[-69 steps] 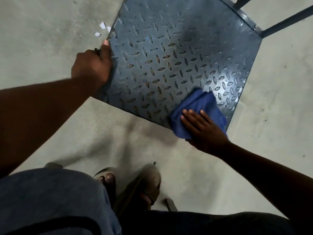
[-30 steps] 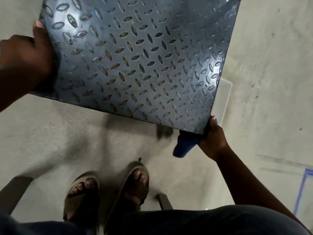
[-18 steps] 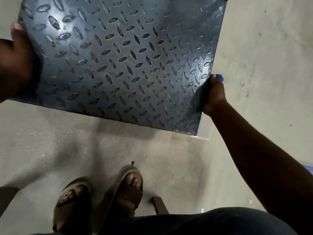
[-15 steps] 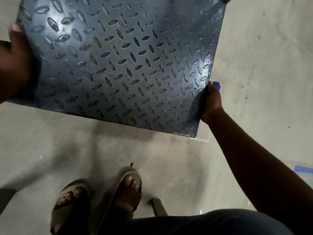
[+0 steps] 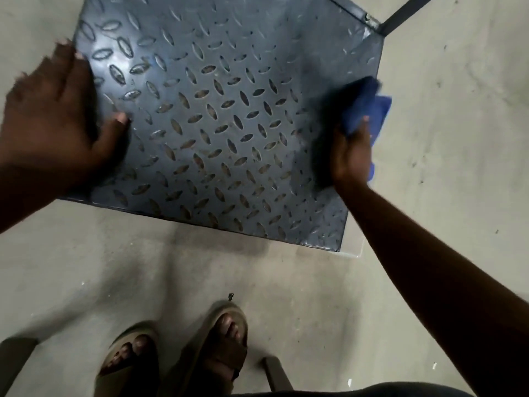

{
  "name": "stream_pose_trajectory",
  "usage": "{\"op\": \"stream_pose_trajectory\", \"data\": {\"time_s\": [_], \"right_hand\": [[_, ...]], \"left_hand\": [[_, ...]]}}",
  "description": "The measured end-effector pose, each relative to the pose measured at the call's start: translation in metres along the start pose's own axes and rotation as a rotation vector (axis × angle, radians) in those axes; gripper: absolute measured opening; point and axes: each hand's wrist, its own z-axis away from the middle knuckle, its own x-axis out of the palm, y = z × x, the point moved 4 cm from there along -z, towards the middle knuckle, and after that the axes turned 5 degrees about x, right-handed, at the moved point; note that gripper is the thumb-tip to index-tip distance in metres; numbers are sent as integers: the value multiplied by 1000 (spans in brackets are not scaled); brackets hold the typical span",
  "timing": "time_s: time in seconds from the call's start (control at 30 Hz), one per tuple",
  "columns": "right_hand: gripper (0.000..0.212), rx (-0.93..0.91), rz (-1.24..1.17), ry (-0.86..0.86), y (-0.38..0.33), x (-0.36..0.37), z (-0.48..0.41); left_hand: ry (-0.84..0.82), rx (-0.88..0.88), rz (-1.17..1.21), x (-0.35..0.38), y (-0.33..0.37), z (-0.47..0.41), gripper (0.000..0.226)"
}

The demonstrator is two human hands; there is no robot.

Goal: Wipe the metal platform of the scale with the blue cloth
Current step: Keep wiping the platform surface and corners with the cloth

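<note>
Right hand [image 5: 350, 156] grip pinches one blue cloth [image 5: 365, 108] (platform [image 5: 217, 110] edge); left hand [image 5: 54, 121] spread flat.

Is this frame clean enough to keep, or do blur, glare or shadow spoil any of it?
Head view: the left hand and blue cloth are motion-blurred; the right hand casts a dark shadow on the platform; a soft glare patch lies on its upper left; the sandals and floor are reasonably sharp.

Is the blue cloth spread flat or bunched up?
Bunched: the blue cloth is gathered in the right hand at the platform's right edge.
</note>
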Motion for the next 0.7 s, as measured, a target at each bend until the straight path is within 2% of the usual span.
{"op": "stream_pose_trajectory", "data": {"time_s": [0.07,0.1,0.17,0.2,0.23,0.27,0.3,0.37,0.43,0.47,0.5,0.53,0.57,0.63,0.67,0.7], "right_hand": [[58,-489,138,-199,-24,24,51],[60,-671,210,-316,-34,39,84],[69,-904,254,-507,-49,56,134],[72,-1022,277,-548,-47,56,144],[73,-1100,305,-546,-47,51,142],[73,-1100,351,-493,-44,47,127],[73,-991,381,-395,-40,44,98],[76,-544,414,-117,-41,35,25],[77,-107,390,29,-49,23,-23],[77,31,350,61,-60,24,-31],[76,59,319,61,-76,31,-24],[76,-14,305,9,-96,44,-8],[74,-216,296,-61,-119,59,18],[65,-779,279,-287,-149,92,84],[59,-1025,324,-406,-153,103,105],[54,-1201,361,-440,-154,107,105]], "left_hand": [[1,70,-32,-4,20,5,90],[-15,53,-42,-11,25,7,88],[-15,11,-81,-14,26,10,80],[7,-10,-87,-16,28,11,77],[14,-23,-96,-18,33,11,74],[28,-20,-102,-20,34,12,72],[25,-5,-96,-21,35,11,71],[18,-10,-111,-20,32,10,70],[14,-30,-88,-19,32,8,70],[22,-44,-84,-20,32,9,70],[27,-59,-88,-21,33,10,71],[30,-79,-90,-21,35,10,72],[32,-102,-85,-23,36,10,72],[24,-121,-79,-24,37,11,72],[25,-128,-83,-25,37,11,71],[25,-133,-86,-26,37,10,71]]}}
